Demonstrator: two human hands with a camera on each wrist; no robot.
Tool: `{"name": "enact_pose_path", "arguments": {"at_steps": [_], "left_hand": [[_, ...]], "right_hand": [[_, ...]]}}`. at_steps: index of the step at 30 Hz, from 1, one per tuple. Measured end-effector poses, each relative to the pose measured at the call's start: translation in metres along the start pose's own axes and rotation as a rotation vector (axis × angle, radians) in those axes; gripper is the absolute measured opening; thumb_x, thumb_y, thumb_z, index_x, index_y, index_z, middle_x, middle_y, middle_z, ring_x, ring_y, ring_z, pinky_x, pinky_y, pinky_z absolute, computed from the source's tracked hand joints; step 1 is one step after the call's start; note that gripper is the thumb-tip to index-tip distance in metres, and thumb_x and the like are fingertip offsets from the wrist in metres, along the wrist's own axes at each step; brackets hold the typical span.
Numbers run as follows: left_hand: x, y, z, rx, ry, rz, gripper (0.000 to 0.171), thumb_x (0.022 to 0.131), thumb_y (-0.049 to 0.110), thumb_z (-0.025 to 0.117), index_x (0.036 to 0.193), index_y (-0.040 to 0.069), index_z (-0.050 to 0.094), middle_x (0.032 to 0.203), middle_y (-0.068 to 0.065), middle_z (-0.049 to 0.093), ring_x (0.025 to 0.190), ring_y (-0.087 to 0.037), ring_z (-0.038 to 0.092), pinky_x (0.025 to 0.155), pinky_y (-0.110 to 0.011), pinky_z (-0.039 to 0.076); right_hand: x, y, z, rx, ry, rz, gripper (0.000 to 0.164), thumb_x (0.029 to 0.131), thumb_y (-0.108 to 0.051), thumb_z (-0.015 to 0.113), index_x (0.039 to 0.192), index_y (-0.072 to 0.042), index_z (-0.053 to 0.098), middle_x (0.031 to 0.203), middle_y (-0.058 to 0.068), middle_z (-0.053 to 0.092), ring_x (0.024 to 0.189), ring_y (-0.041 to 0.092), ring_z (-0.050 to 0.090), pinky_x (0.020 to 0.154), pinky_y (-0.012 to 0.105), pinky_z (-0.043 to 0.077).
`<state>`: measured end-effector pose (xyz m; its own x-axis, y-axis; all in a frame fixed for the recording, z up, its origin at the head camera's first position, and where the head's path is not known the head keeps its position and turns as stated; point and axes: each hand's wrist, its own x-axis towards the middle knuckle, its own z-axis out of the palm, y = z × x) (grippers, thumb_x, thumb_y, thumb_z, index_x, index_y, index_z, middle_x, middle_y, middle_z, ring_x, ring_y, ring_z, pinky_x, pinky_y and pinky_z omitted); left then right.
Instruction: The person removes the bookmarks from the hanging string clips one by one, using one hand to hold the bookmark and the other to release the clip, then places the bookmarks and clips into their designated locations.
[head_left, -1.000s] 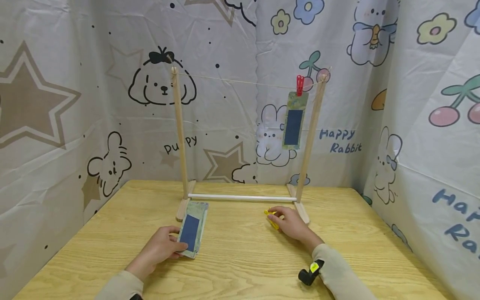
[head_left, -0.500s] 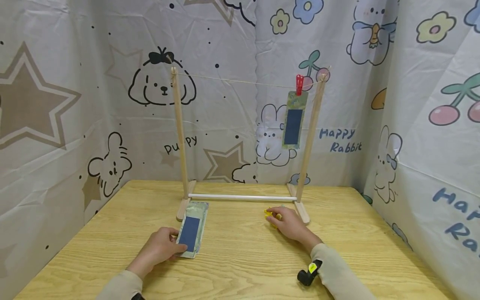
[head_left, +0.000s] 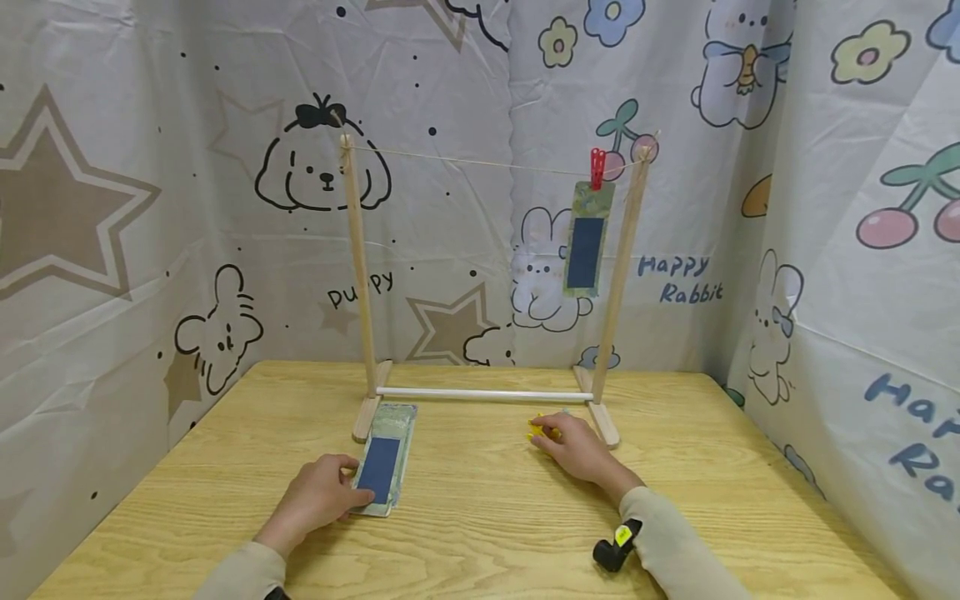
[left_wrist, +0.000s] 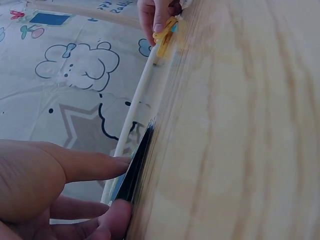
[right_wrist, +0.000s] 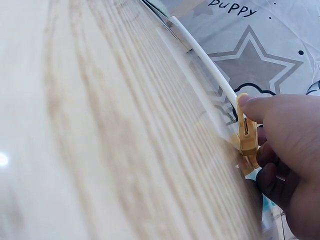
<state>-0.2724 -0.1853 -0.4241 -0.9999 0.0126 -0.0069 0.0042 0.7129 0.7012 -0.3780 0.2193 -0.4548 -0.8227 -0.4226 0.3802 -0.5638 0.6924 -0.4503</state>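
Note:
My left hand (head_left: 318,496) grips the near left corner of a small stack of bookmarks (head_left: 379,467), thumb on top and fingers at the edge. Each has a green patterned border; the top one shows a dark blue panel. Side-on in the left wrist view, the bookmarks (left_wrist: 136,172) appear as thin dark layers close over the table. On the right, near the frame's foot, my right hand (head_left: 579,450) pinches a yellow clothespin (right_wrist: 247,132) between thumb and fingers. Something teal (right_wrist: 270,205) shows behind those fingers, mostly hidden.
A wooden frame with two posts (head_left: 360,275) and a white crossbar (head_left: 483,395) stands at the back. From its string (head_left: 465,162) hangs another bookmark (head_left: 588,242), held by a red clothespin (head_left: 597,169) near the right post. Printed curtains (head_left: 450,242) surround the wooden table (head_left: 465,517).
My right hand has turned the yellow clothespin slightly in its fingers, so less of its length shows in the head view. My left hand and its bookmarks have barely moved.

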Motion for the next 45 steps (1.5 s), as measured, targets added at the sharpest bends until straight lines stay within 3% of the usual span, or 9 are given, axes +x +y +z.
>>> {"name": "enact_pose_path", "arguments": {"at_steps": [11,19,31,39,45], "left_hand": [[0.003,-0.004,0.0,0.014,-0.012,0.022,0.05,0.083,0.019,0.087,0.126,-0.001,0.071,0.085,-0.006,0.062,0.059,-0.018,0.064,0.056,-0.034,0.052],[0.005,-0.003,-0.002,0.037,-0.039,0.031,0.047,0.085,0.02,0.086,0.125,0.001,0.072,0.086,-0.005,0.064,0.059,-0.017,0.064,0.056,-0.034,0.053],[0.003,-0.003,-0.003,0.117,-0.048,0.035,0.047,0.085,0.025,0.086,0.127,0.006,0.073,0.086,-0.004,0.064,0.054,-0.017,0.061,0.056,-0.034,0.046],[0.006,0.0,-0.01,0.149,-0.062,0.073,0.044,0.084,0.027,0.087,0.122,0.01,0.075,0.088,-0.003,0.065,0.056,-0.017,0.061,0.059,-0.036,0.047],[0.011,0.007,-0.02,0.177,-0.013,0.138,0.044,0.088,0.03,0.084,0.124,0.006,0.073,0.088,-0.002,0.062,0.068,-0.018,0.055,0.057,-0.037,0.044]], "right_hand": [[0.0,0.0,0.001,-0.002,-0.013,0.0,0.028,0.099,-0.016,0.072,0.123,0.0,0.073,0.097,-0.005,0.066,0.079,0.011,0.052,0.069,0.028,0.045],[-0.002,0.001,0.002,-0.032,-0.014,-0.013,0.026,0.097,-0.016,0.074,0.118,-0.002,0.075,0.094,-0.004,0.065,0.081,0.011,0.055,0.074,0.033,0.05],[0.0,0.001,0.002,-0.064,-0.04,-0.023,0.03,0.095,-0.019,0.077,0.119,-0.002,0.075,0.087,-0.006,0.06,0.076,0.011,0.051,0.07,0.033,0.047],[0.0,-0.003,-0.014,-0.041,-0.068,0.041,0.035,0.096,-0.018,0.076,0.126,-0.001,0.071,0.09,-0.005,0.064,0.075,0.012,0.05,0.068,0.031,0.045],[0.001,-0.005,-0.029,0.041,-0.063,0.111,0.035,0.099,-0.017,0.073,0.129,0.0,0.069,0.092,-0.003,0.064,0.066,0.016,0.046,0.058,0.03,0.038]]}}
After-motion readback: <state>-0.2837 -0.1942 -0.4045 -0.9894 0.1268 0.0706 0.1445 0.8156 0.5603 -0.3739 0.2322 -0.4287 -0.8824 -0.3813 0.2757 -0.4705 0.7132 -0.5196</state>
